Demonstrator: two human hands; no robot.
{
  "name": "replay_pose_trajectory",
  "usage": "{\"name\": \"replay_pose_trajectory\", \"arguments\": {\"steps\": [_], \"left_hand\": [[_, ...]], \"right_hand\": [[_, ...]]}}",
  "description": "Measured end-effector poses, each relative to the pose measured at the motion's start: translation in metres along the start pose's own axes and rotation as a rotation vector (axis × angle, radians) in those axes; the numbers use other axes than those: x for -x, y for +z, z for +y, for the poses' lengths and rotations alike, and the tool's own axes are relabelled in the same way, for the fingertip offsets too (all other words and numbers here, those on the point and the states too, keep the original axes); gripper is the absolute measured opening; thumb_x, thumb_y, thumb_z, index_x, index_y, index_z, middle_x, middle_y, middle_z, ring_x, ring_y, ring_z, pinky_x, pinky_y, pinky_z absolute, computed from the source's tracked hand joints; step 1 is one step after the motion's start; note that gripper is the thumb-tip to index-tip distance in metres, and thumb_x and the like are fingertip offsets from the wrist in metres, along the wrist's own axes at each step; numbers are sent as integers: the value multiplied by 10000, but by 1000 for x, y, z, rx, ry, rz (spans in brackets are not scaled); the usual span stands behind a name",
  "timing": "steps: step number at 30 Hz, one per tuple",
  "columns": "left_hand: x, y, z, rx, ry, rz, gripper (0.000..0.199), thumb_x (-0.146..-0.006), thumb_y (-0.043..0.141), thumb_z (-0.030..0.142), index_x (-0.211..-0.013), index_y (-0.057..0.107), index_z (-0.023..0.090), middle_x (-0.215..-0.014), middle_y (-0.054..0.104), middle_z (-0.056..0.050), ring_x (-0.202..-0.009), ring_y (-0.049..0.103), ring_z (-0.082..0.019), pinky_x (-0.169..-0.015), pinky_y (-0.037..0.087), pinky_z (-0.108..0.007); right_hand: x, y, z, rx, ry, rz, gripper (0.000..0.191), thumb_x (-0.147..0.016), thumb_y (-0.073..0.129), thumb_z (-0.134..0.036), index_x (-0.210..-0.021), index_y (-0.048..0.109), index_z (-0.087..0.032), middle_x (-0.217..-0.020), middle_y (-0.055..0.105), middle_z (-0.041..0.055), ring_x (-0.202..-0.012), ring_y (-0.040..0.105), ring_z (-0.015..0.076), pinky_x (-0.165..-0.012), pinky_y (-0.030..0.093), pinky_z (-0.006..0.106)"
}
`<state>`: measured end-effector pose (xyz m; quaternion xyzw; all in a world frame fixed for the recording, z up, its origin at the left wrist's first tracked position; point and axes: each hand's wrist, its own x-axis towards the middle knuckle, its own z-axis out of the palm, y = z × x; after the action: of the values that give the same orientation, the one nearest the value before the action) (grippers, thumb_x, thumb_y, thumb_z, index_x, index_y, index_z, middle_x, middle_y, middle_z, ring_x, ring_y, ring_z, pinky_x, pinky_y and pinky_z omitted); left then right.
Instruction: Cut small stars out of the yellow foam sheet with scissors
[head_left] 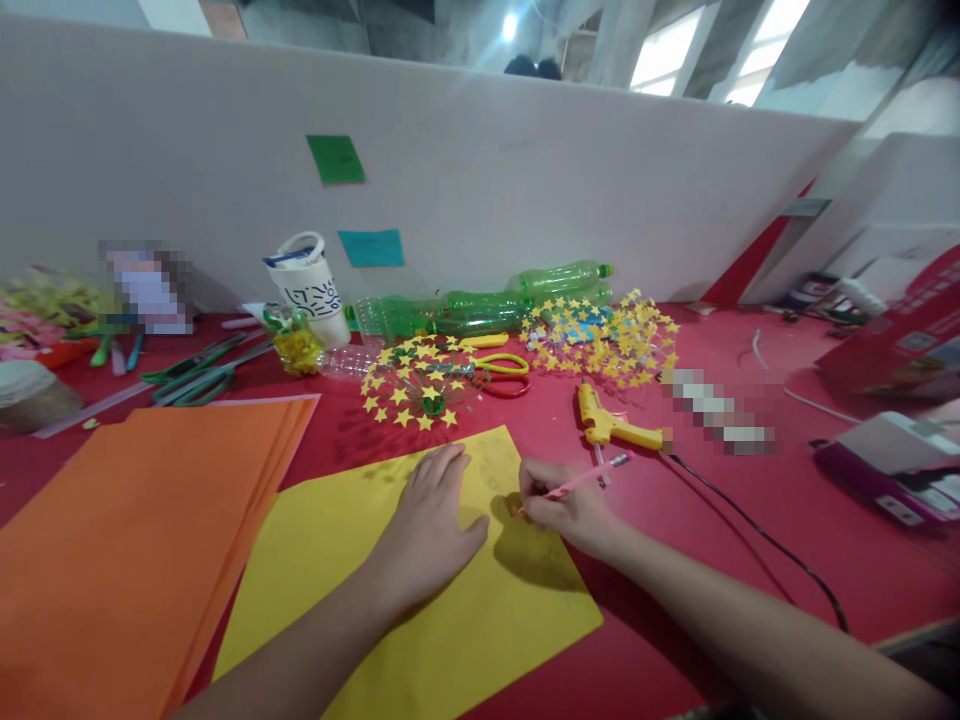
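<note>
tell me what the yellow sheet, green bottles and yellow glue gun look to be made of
Yellow sheet: matte paper or thin card, judging by its flat, thin, straight edges.
Green bottles: probably glossy plastic, see-through with bright highlights.
Yellow glue gun: likely hard plastic, from its opaque, evenly coloured body; exact finish unclear.

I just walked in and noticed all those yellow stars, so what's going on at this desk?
A person's right hand grips a pink pencil, writing end down toward a yellow sheet, while the left hand rests on that sheet. Orange sheets lie to the left. Beyond are yellow stars in two clusters and green bottles; a yellow glue gun lies untouched.
</note>
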<state>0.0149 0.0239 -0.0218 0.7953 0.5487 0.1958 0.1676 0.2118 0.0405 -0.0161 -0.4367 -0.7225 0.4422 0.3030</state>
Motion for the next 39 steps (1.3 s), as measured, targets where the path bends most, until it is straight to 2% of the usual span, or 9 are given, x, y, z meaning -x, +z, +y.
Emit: {"name": "replay_pose_trajectory", "arguments": {"steps": [11, 18, 31, 39], "left_hand": [[0, -1, 1, 6, 2, 3, 559, -724, 470, 319, -1250, 354, 166, -1333, 339, -93, -1244, 257, -244, -1032, 209, -400], [0, 0, 0, -2, 6, 6, 565, -724, 470, 322, -1255, 350, 168, -1335, 340, -93, -1244, 256, -244, -1027, 219, -403], [0, 0, -1, 6, 13, 12, 563, -721, 472, 308, -1253, 356, 165, -1342, 332, -95, -1248, 255, -252, -1033, 215, -412], [0, 1, -1, 16, 9, 19, 559, -715, 480, 306, -1246, 361, 176, -1337, 339, -95, -1245, 260, -257, -1030, 212, -424]], "right_hand": [[1, 5, -2, -51, 22, -54, 93, -711, 485, -121, -651, 433, -170, -540, 467, -41, -485, 389, 70, -432, 256, 173], [1, 10, -3, -5, -6, -48, 59, -741, 495, -160, -689, 468, -163, -579, 481, -32, -517, 390, 78, -458, 271, 184], [1, 12, 13, 170, -69, 150, 126, -656, 465, -71, -611, 408, -174, -497, 410, -56, -446, 341, 59, -409, 218, 166], [3, 10, 7, 188, -55, 136, 125, -665, 480, -92, -598, 413, -174, -489, 418, -57, -428, 344, 56, -401, 218, 167]]}}
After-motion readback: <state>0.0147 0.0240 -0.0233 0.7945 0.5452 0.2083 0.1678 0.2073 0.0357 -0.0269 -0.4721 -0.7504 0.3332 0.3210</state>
